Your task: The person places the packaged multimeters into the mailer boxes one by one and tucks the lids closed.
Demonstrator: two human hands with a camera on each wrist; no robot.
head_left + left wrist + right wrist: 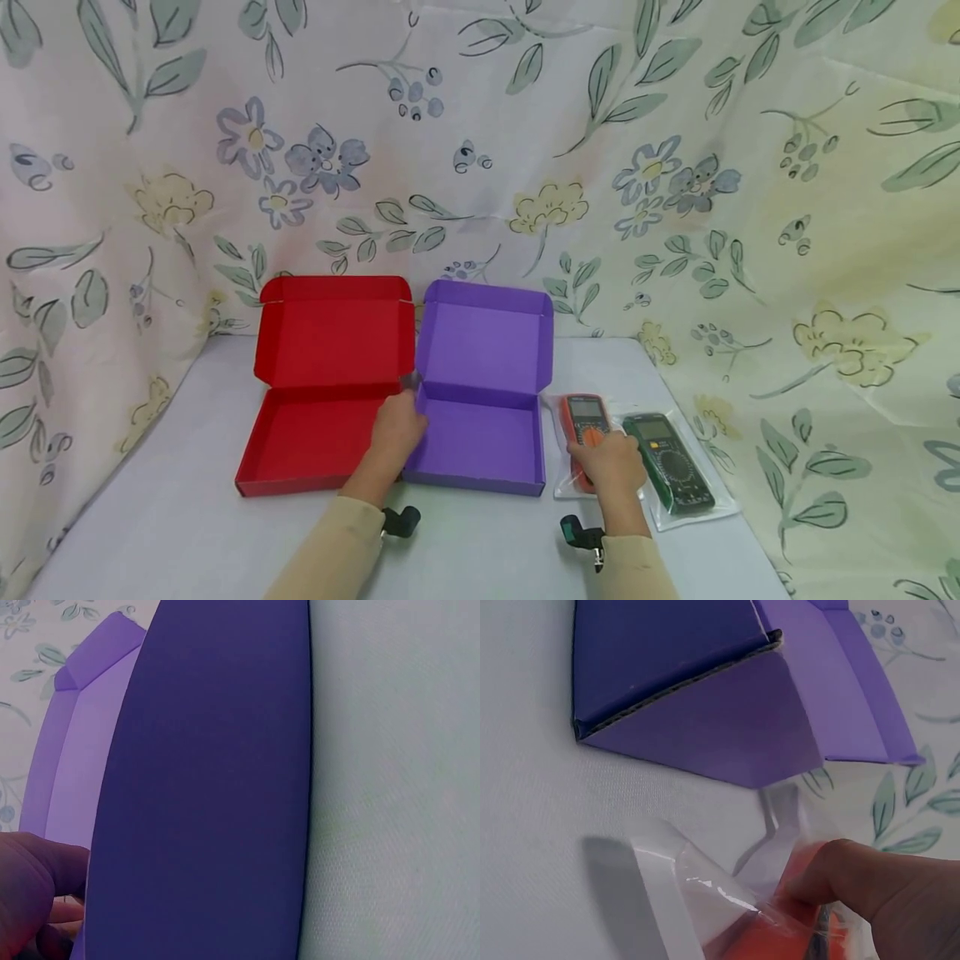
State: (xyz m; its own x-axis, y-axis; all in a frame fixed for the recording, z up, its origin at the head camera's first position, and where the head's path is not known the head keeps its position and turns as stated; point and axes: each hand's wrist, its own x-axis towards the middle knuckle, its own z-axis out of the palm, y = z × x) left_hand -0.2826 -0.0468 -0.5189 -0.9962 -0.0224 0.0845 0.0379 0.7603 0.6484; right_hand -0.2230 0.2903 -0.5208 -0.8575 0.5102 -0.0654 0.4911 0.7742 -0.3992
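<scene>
An open purple box (480, 446) stands in the middle of the table with its lid raised at the back. My left hand (397, 429) holds its left side wall, between it and the open red box (318, 437). In the left wrist view, the left thumb and curled fingers (45, 877) are at the purple box's edge. My right hand (613, 471) grips an orange multimeter (587, 408) in a clear plastic bag. In the right wrist view, the right thumb (840, 877) lies over the bagged multimeter (765, 941); the other fingers are mostly hidden.
A green multimeter (675, 467) in a clear bag lies just right of my right hand. Both boxes stand side by side on a white table (180, 500). Floral cloth (465, 108) hangs behind the table and along its sides.
</scene>
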